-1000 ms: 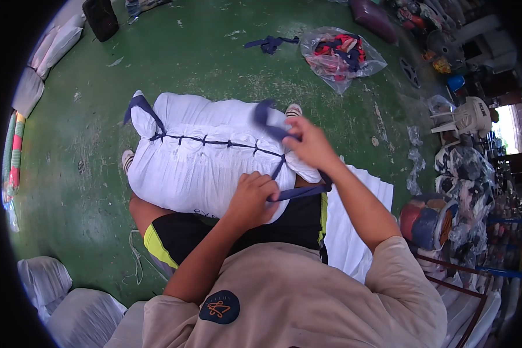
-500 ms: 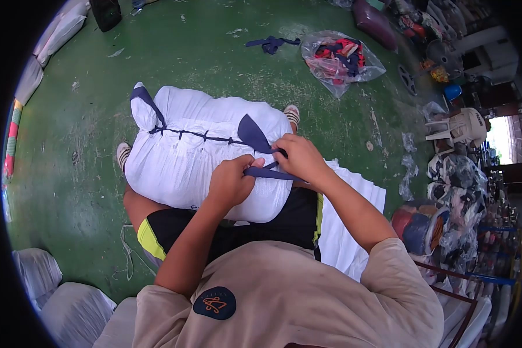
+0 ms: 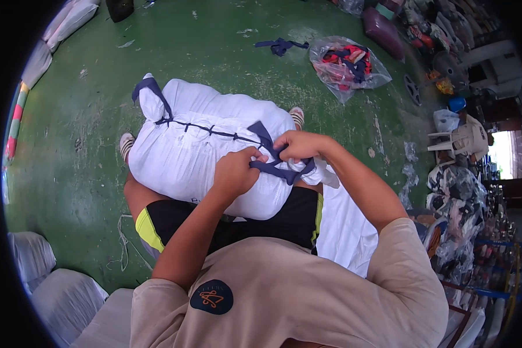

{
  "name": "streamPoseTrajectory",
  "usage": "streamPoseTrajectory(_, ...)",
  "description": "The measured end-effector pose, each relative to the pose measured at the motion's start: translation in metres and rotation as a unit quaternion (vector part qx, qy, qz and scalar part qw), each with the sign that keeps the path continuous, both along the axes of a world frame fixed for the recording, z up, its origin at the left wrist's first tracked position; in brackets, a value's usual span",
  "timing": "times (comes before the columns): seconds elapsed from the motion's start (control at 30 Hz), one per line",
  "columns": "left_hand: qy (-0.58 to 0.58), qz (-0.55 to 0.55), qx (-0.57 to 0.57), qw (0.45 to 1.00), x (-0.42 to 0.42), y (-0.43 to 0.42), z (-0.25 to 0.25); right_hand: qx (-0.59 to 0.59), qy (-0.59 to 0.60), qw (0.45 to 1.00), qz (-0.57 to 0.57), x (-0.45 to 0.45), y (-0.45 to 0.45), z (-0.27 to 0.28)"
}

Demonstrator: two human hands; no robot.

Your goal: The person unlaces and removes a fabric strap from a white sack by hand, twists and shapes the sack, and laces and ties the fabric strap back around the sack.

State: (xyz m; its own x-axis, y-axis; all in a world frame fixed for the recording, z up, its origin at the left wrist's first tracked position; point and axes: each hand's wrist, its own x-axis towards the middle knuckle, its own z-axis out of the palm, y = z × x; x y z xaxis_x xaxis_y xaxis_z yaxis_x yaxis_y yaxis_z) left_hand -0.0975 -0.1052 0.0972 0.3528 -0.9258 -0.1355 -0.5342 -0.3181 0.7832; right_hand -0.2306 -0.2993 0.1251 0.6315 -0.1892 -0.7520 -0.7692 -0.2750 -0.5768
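A stuffed white sack rests across my lap, its seam laced with dark cord. One corner, at the upper left, is bound with a navy strip. At the right corner my left hand pinches one part of a navy cloth strip. My right hand is closed on another part of it, close beside the left. The strip loops around the gathered corner, and a loose end lies on the sack above. The fingertips partly hide where the strip crosses.
On the green floor ahead lie a clear plastic bag of red and navy cloth and a loose navy strip. White sheets lie at my right. A white chair and bagged goods stand farther right; pale sacks sit lower left.
The right hand has come down from its raised position to beside the left, bringing the strip in around the corner. The strip's loose end now lies lower, and the view has shifted slightly.
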Motion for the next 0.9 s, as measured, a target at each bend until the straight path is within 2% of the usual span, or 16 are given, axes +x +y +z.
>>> streamPoseTrajectory(0.17, -0.048, -0.004, -0.044, 0.998, -0.012, -0.004, -0.006, 0.037, 0.049, 0.994, 0.090, 0.009, -0.011, -0.011)
streamPoseTrajectory(0.33, -0.118, 0.002, -0.165, 0.979, -0.023, -0.015, -0.028, 0.120, 0.023, 0.992, 0.016, 0.003, -0.021, -0.025)
streamPoseTrajectory(0.53, -0.138, -0.019, -0.096, 0.986, -0.017, -0.019, -0.016, 0.143, 0.038, 0.986, 0.070, 0.005, -0.029, -0.015)
streamPoseTrajectory(0.67, -0.122, -0.082, -0.017, 0.989, -0.007, -0.010, -0.009, 0.022, 0.059, 0.995, 0.072, -0.007, -0.016, 0.049)
streamPoseTrajectory(0.7, -0.120, -0.083, -0.016, 0.989, -0.006, -0.010, -0.007, 0.023, 0.061, 0.995, 0.072, -0.010, -0.016, 0.055)
streamPoseTrajectory(0.77, -0.084, -0.100, 0.003, 0.992, -0.005, -0.010, -0.002, 0.204, -0.059, 0.975, -0.060, -0.016, -0.016, 0.066)
streamPoseTrajectory(0.83, -0.048, -0.117, 0.021, 0.992, -0.004, -0.013, 0.000, 0.367, -0.179, 0.893, -0.188, -0.023, -0.015, 0.072)
streamPoseTrajectory(0.87, -0.048, -0.119, 0.021, 0.992, -0.003, -0.015, -0.003, 0.367, -0.179, 0.893, -0.190, -0.023, -0.012, 0.070)
streamPoseTrajectory(0.9, 0.070, -0.135, 0.005, 0.988, 0.000, -0.019, -0.008, 0.339, -0.239, 0.885, -0.214, -0.016, -0.006, 0.067)
